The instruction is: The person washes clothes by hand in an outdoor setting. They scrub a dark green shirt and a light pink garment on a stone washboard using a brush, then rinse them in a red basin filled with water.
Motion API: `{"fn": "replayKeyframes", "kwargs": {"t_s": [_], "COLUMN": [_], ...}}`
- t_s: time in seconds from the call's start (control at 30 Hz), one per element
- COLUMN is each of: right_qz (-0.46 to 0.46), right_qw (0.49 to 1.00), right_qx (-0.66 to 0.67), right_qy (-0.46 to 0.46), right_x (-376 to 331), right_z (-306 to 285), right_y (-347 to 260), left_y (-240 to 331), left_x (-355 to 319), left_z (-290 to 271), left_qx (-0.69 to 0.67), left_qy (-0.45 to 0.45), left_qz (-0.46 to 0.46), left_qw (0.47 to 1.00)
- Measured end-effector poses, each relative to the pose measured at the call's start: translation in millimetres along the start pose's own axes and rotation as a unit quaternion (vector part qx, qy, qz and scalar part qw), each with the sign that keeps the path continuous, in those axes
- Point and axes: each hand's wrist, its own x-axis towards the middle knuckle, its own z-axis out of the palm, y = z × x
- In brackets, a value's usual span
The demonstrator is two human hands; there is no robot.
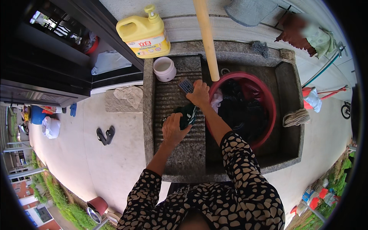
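A dark green garment with white markings lies bunched on the ribbed stone washboard. My left hand holds it down, thumb and fingers bent around its near part. Just beyond the cloth, my right hand is closed at the near end of a scrub brush, whose bristles show; the fingers cover the rest of it. Right of the board, a red basin sits in the stone sink and holds dark clothes and a pale cloth.
A white tub stands at the board's far left corner, below a yellow pump jug. A wooden pole slants down to the basin's far rim. A folded rag hangs over the sink's right wall. Dark slippers lie on the floor.
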Motion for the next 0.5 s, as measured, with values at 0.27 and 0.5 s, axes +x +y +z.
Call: {"fn": "replayKeyframes", "kwargs": {"t_s": [0.27,0.5], "right_qz": [0.067,0.051], "right_qw": [0.987,0.983], "right_qx": [-0.093,0.017], "right_qy": [-0.113,-0.176], "right_x": [-26.7,-66.0], "right_z": [-21.1,-30.7], "right_y": [-5.4,62.0], "left_y": [-11.7,21.4], "left_x": [6.5,86.1], "left_z": [-30.5,-111.7], "left_qx": [-0.141,-0.49], "left_qy": [-0.069,-0.01], "left_qz": [-0.229,-0.386], "left_qw": [0.961,0.781]}}
